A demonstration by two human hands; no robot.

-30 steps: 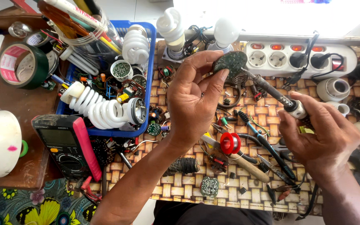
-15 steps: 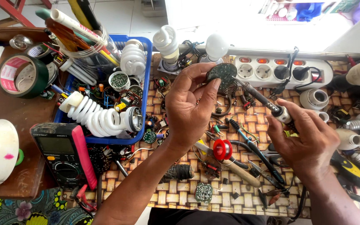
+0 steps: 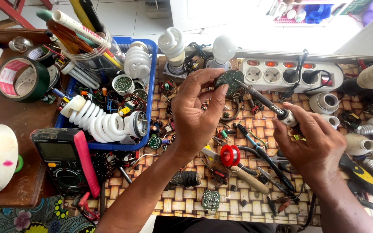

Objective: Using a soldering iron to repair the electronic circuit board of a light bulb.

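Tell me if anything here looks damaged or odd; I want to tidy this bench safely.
Yes. Spiral bulbs lie loose in the blue basket, stripped of their housings, among bare circuit parts. Empty bulb shells lie scattered at the right. The left hand holds a bare round circuit board while the right hand touches a soldering iron to it.

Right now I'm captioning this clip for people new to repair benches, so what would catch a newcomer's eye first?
At centre, the left hand pinches a small round dark circuit board while the right hand holds a soldering iron with its tip at the board. To the left, a blue plastic basket holds white spiral lamps; a red-and-black multimeter lies below it. A white power strip with lit red switches sits behind.
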